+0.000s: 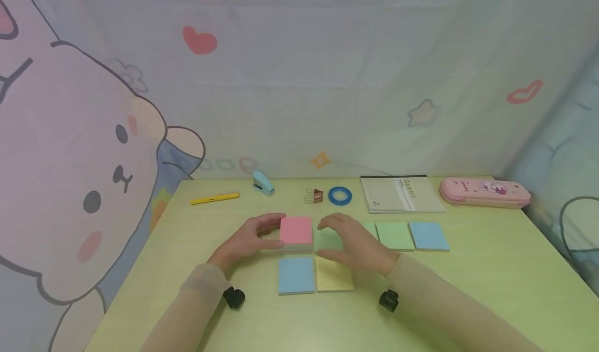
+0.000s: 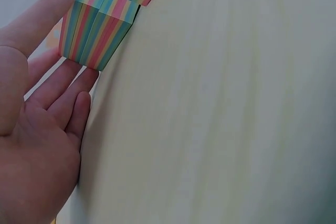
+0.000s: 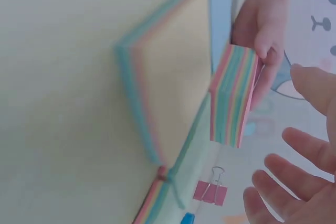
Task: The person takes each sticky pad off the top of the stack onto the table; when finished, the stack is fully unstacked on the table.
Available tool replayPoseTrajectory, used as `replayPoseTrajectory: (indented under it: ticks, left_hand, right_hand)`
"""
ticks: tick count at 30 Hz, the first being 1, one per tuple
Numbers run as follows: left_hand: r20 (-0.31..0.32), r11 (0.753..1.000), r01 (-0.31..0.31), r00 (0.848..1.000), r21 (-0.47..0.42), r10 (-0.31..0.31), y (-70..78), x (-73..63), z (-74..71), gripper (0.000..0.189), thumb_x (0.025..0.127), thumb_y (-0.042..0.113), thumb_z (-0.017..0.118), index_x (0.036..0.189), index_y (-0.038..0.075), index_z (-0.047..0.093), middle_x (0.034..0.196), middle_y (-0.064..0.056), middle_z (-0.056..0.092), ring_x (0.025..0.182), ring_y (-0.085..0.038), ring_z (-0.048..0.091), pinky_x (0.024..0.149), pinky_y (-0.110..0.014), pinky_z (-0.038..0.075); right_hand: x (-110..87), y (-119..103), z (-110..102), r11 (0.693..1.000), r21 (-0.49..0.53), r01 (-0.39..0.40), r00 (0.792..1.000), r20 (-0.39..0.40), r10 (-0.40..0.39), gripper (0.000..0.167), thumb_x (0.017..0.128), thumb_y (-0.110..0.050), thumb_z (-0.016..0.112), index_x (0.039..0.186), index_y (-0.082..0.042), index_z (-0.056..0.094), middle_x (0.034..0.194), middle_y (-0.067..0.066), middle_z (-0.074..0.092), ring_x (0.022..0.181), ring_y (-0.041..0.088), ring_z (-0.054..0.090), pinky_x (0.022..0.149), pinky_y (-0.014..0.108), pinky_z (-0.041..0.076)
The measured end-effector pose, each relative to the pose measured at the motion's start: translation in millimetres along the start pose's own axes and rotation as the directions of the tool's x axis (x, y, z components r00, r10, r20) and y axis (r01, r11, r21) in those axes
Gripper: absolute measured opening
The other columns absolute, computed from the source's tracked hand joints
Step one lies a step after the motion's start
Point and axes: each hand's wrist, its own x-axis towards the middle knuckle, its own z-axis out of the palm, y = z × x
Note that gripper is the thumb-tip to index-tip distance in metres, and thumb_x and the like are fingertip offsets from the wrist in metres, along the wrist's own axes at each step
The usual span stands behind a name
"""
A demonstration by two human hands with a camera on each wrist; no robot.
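Observation:
A pile of striped-edged sticky note pads with a pink top (image 1: 296,230) stands near the table's middle. My left hand (image 1: 245,242) holds it from the left side; in the left wrist view the thumb (image 2: 50,11) rests on one face and the fingers reach the opposite side. My right hand (image 1: 357,245) hovers over a green sticky note pad (image 1: 324,240) and partly hides it, its fingers spread and holding nothing. In the right wrist view these fingers (image 3: 286,179) are apart from the pile (image 3: 233,98). Nearer me lie a blue pad (image 1: 296,275) and a yellow pad (image 1: 334,278).
More pads continue the row rightward: green (image 1: 395,236) and blue (image 1: 429,236). Along the back are a yellow pen (image 1: 215,198), a blue stapler (image 1: 263,183), binder clips (image 1: 314,195), blue tape (image 1: 340,196), a notebook (image 1: 400,195) and a pink pencil case (image 1: 485,193).

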Motion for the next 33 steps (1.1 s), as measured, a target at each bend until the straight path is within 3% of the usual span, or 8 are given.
replayPoseTrajectory:
  ticks: [10, 18, 25, 33]
  left_hand:
    - [0.003, 1.0, 0.005, 1.0, 0.005, -0.005, -3.0, 4.2, 0.3, 0.084, 0.088, 0.025, 0.088, 0.159, 0.012, 0.045, 0.157, -0.004, 0.054, 0.147, -0.029, 0.049, 0.124, -0.053, 0.033]
    - [0.0, 0.999, 0.01, 1.0, 0.036, -0.01, -1.0, 1.2, -1.2, 0.085, 0.087, 0.023, 0.088, 0.159, 0.013, 0.045, 0.158, -0.005, 0.053, 0.147, -0.03, 0.049, 0.125, -0.053, 0.032]
    - [0.004, 0.999, 0.014, 1.0, 0.049, -0.014, -2.8, 3.1, -1.4, 0.082, 0.088, 0.023, 0.088, 0.159, 0.014, 0.047, 0.158, -0.003, 0.053, 0.148, -0.03, 0.047, 0.125, -0.051, 0.033]
    - [0.005, 1.0, 0.011, 1.0, 0.016, -0.011, -4.6, 1.6, -0.6, 0.079, 0.087, 0.018, 0.088, 0.156, 0.011, 0.05, 0.159, -0.011, 0.051, 0.15, -0.035, 0.044, 0.125, -0.053, 0.032]
  right_hand:
    - [47.7, 12, 21, 1.0, 0.017, -0.027, 0.995, 0.097, 0.025, 0.065, 0.092, -0.036, 0.083, 0.142, -0.003, 0.059, 0.144, 0.01, 0.062, 0.137, 0.03, 0.054, 0.118, 0.048, 0.042]
    - [59.2, 15, 33, 0.997, -0.063, -0.039, 0.987, 0.151, 0.048, 0.065, 0.091, -0.038, 0.083, 0.141, -0.003, 0.062, 0.139, 0.009, 0.066, 0.13, 0.027, 0.058, 0.115, 0.043, 0.045]
    - [44.7, 26, 22, 0.984, -0.172, -0.046, 0.992, 0.106, 0.065, 0.06, 0.087, -0.041, 0.086, 0.133, -0.006, 0.068, 0.13, 0.006, 0.069, 0.12, 0.025, 0.06, 0.106, 0.041, 0.051]
    - [-6.4, 44, -1, 0.988, -0.155, -0.024, 1.0, 0.006, 0.026, 0.05, 0.084, -0.034, 0.089, 0.123, -0.008, 0.071, 0.125, 0.002, 0.07, 0.118, 0.025, 0.06, 0.103, 0.045, 0.049]
